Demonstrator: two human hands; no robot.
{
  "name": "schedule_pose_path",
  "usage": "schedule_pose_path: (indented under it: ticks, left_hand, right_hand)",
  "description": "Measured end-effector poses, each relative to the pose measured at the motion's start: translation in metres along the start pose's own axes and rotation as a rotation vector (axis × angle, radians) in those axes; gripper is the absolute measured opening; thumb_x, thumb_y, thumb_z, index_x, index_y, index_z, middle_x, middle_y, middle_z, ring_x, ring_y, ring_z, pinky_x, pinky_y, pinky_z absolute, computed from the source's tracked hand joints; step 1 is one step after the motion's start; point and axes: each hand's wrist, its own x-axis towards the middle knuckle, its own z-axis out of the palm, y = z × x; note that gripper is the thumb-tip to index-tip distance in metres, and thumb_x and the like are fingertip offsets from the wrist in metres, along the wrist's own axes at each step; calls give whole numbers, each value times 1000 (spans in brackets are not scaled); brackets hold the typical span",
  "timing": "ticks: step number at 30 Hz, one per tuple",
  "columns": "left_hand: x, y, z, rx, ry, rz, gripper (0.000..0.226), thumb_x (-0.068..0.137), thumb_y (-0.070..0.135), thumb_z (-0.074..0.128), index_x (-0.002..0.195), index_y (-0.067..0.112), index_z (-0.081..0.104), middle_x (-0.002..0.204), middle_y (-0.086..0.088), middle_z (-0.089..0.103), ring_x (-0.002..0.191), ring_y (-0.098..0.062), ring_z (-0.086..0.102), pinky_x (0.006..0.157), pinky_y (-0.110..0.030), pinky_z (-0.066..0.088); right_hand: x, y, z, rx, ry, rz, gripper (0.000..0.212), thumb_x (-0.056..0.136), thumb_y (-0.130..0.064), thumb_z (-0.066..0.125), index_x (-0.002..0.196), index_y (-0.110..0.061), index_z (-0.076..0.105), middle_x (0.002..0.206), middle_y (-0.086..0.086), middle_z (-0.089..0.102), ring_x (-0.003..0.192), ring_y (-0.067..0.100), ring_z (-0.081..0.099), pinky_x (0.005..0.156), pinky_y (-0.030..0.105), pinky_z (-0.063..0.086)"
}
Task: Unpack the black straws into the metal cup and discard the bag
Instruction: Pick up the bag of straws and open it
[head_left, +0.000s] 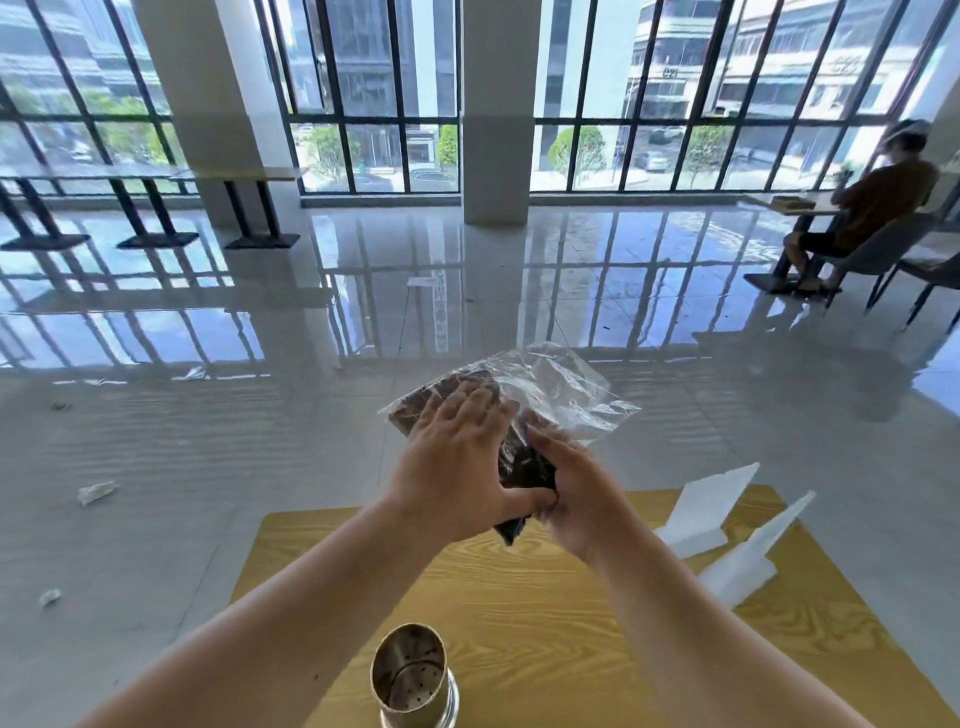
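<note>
A clear plastic bag (556, 387) with a bundle of black straws (524, 462) inside is held up above the far edge of the yellow wooden table (545, 597). My left hand (457, 467) lies over the bag's left side, fingers stretched along it and thumb pressing the bundle from below. My right hand (576, 493) grips the lower end of the straws through the plastic. The bag's loose upper part fans out to the right. An empty metal cup (413, 675) with a perforated bottom stands upright at the table's near edge, below my arms.
Two white paper planes (711, 512) (753, 558) lie on the table's right side. Crumpled scraps (96, 491) litter the glossy floor at left. A person sits at a table (872, 208) at far right, with chairs nearby. Pillars and tall windows stand beyond.
</note>
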Motion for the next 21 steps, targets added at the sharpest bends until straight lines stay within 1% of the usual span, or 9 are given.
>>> schedule_pose_path:
  ticks: [2,4,7,9,11,12,15,18,21]
  left_hand:
    - [2,-1,-5,-18,-14,-7,114,71,96,53,163,35,28,174,-2,28,161,-26,20,132,-49,12]
    - [2,-1,-10,-34,-8,-21,108,72,93,58,159,32,38,167,-2,41,155,-26,33,128,-50,26]
    - [2,-1,-16,-44,31,-3,89,75,86,62,139,25,60,145,2,61,136,-24,53,112,-45,46]
    - [3,1,-19,-74,61,3,78,76,85,57,124,24,65,125,5,69,121,-22,61,101,-41,52]
    - [4,3,-22,-105,88,3,75,77,85,51,118,24,66,116,7,71,113,-20,64,95,-38,54]
    - [5,3,-22,-120,106,6,73,79,84,52,117,24,68,115,7,71,112,-20,64,93,-37,54]
    - [7,3,-24,-145,174,34,61,85,73,65,118,23,70,114,7,72,109,-19,65,90,-33,52]
    - [10,3,-29,-179,205,79,47,88,60,74,116,23,73,113,6,74,107,-19,67,85,-28,46]
    - [14,3,-39,-227,222,107,27,90,44,79,108,25,75,108,5,75,102,-19,68,79,-27,41]
  right_hand:
    - [-2,-3,9,-22,-72,-11,38,98,-26,74,134,-15,71,121,15,76,100,27,77,61,34,62]
    - [-6,-6,16,-36,-101,-26,43,93,-30,78,132,-14,72,119,16,76,96,27,77,55,32,62]
    - [-9,-9,19,-45,-102,-59,39,93,-31,76,128,-15,73,113,14,77,86,23,76,51,28,59]
    - [-11,-10,19,-52,-92,-68,38,95,-29,74,129,-12,71,109,13,76,80,20,75,54,29,59]
    - [-13,-11,19,-54,-83,-75,40,95,-29,74,130,-10,70,112,14,75,86,22,75,61,32,61]
    - [-14,-12,19,-44,-87,-81,37,94,-30,75,126,-12,73,112,14,76,88,23,75,62,34,62]
    - [-17,-18,22,-36,-132,-92,29,93,-33,74,117,-17,78,109,12,77,86,22,76,62,35,63]
    - [-18,-24,25,-39,-154,-101,28,99,-30,69,123,-16,74,110,13,75,86,21,75,64,35,63]
    - [-19,-28,26,-18,-154,-123,27,103,-22,66,127,-12,69,113,15,75,92,23,76,68,33,63]
